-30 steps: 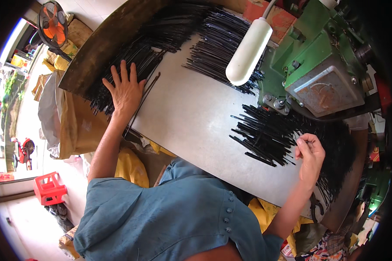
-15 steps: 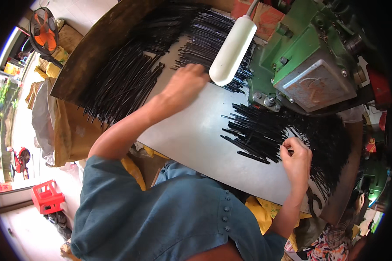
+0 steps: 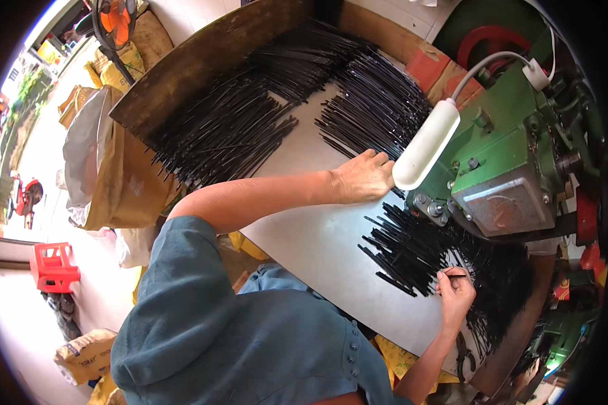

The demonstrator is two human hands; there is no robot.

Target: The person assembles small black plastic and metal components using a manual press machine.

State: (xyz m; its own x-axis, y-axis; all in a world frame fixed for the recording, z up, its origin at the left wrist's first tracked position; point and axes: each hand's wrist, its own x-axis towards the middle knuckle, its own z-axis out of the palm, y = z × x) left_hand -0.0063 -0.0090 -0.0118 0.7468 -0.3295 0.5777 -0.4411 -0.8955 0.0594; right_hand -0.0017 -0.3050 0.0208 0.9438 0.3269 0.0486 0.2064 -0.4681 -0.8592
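My right hand (image 3: pixel 455 297) pinches a short thin black rod (image 3: pixel 457 275) between thumb and fingertips, beside a loose pile of black rods (image 3: pixel 409 246) on the metal tabletop (image 3: pixel 317 246). Stretched across the table, my left hand (image 3: pixel 365 177) is bunched with its fingers curled downward, close to the lower end of a white lamp (image 3: pixel 427 145) and the green machine (image 3: pixel 493 148). Its fingertips are hidden, so whatever they hold does not show. Longer black rods (image 3: pixel 378 101) lie just beyond this hand.
Another heap of black rods (image 3: pixel 223 135) lies at the left against a curved raised rim (image 3: pixel 182 61). Pliers (image 3: pixel 463 358) rest near the table's right front edge. A red stool (image 3: pixel 54 266), sacks (image 3: pixel 125 172) and an orange fan (image 3: pixel 115 23) stand on the floor at left.
My left hand has gone from the edge of the far rods toward the machine, right of where it was. My right hand stays by the near pile, a rod now visible in it. The view has shifted.
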